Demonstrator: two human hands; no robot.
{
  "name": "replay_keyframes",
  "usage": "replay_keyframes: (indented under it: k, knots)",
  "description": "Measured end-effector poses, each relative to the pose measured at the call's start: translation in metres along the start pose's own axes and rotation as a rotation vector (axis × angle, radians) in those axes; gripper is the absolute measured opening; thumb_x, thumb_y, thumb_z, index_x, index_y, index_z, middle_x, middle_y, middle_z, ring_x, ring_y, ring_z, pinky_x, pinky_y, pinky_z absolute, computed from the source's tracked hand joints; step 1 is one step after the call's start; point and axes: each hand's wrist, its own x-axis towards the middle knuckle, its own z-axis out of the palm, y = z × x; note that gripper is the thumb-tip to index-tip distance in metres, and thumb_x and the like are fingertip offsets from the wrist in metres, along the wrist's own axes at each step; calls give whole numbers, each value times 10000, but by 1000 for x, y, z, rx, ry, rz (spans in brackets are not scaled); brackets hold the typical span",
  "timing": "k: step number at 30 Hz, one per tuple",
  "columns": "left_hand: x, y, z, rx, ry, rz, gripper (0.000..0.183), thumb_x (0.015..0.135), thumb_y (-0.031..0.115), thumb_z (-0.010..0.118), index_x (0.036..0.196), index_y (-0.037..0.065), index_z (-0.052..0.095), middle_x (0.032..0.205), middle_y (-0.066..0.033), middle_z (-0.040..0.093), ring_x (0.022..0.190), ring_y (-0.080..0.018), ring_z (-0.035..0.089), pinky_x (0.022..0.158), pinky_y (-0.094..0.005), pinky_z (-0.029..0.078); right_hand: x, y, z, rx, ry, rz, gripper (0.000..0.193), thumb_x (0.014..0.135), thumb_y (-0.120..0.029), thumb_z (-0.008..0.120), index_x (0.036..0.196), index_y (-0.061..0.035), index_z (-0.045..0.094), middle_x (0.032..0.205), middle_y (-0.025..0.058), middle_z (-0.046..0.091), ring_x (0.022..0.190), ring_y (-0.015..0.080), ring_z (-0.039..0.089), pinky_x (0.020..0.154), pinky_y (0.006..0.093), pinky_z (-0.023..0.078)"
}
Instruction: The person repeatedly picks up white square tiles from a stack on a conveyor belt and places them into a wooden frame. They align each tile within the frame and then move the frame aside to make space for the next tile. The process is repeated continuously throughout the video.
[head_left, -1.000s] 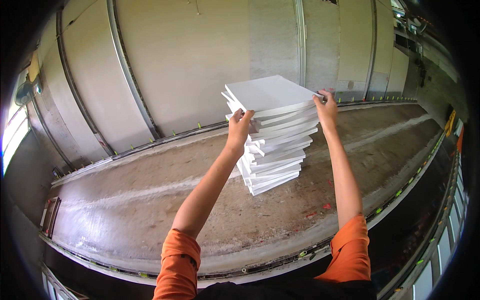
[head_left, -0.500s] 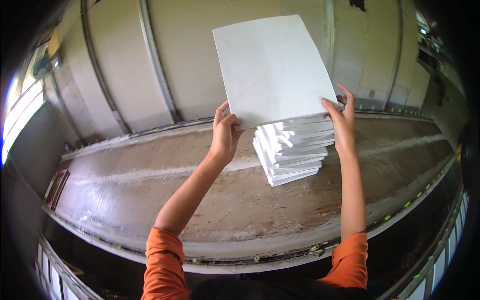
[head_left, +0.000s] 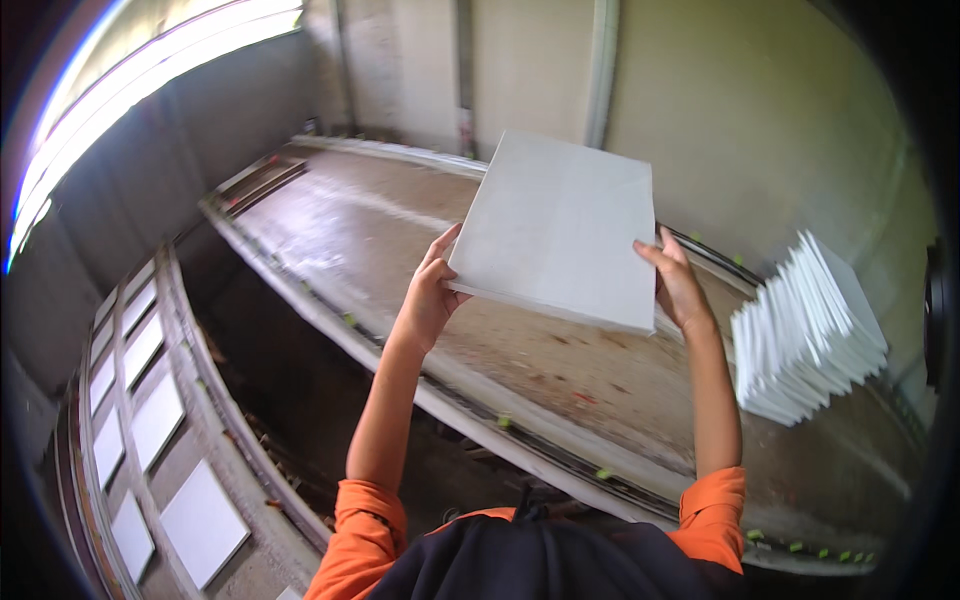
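A flat white rectangular panel (head_left: 560, 230) is held up in front of me over the long brown table. My left hand (head_left: 430, 300) grips its left edge near the close corner, thumb on top. On the opposite side my right hand (head_left: 678, 282) clasps the right edge, thumb on the upper face and the other fingers partly hidden behind it. To the right stands a tall, uneven stack of white panels (head_left: 805, 335) on the same table, apart from both hands.
The long brown table (head_left: 350, 245) runs across under my arms, with small green pieces along its edges. At the left, a second table (head_left: 215, 410) bears several white panels (head_left: 205, 525) laid out in rows. A dark gap (head_left: 285, 350) separates the tables. A wall (head_left: 720, 120) rises behind.
My view has swung left, so the stack now sits farther right and the table with laid-out panels shows. The held panel has come lower and tilted flatter, still in both hands.
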Motion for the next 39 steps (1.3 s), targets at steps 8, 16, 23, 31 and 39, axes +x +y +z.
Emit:
replay_keyframes:
  k: [8,16,23,31,39]
  knots:
    - [-76,21,-201,-165,623,458,458,877,200,473,1309,83,376,1075,-51,542,896,-97,540,777,-245,460,70,95,251,123,-406,191,524,846,-145,602,1248,42,322,1169,135,506,1062,204,516,912,325,420]
    - [-108,44,-302,-146,913,552,357,860,152,572,1168,47,426,1103,-75,518,1028,-159,524,869,-330,455,118,186,394,226,-558,299,521,831,-77,613,1234,66,315,1194,162,481,1094,224,491,946,332,390]
    - [-80,56,-398,53,1039,449,477,867,222,581,1227,8,352,1144,-127,487,1038,-191,524,874,-337,463,177,253,476,305,-615,360,474,834,-66,608,1218,54,358,1180,155,496,1086,212,494,946,328,383]
    - [12,85,-543,132,998,270,384,906,271,537,1186,29,434,1106,-68,533,980,-151,550,861,-314,466,305,324,561,404,-592,418,428,827,-47,606,1189,44,396,1141,126,532,1051,201,514,930,330,392]
    - [82,116,-661,116,1086,239,386,922,243,507,1242,52,406,1165,-63,521,1047,-172,528,899,-367,438,395,374,659,395,-576,484,465,839,-80,599,1240,-5,376,1165,92,518,1045,191,521,894,331,427]
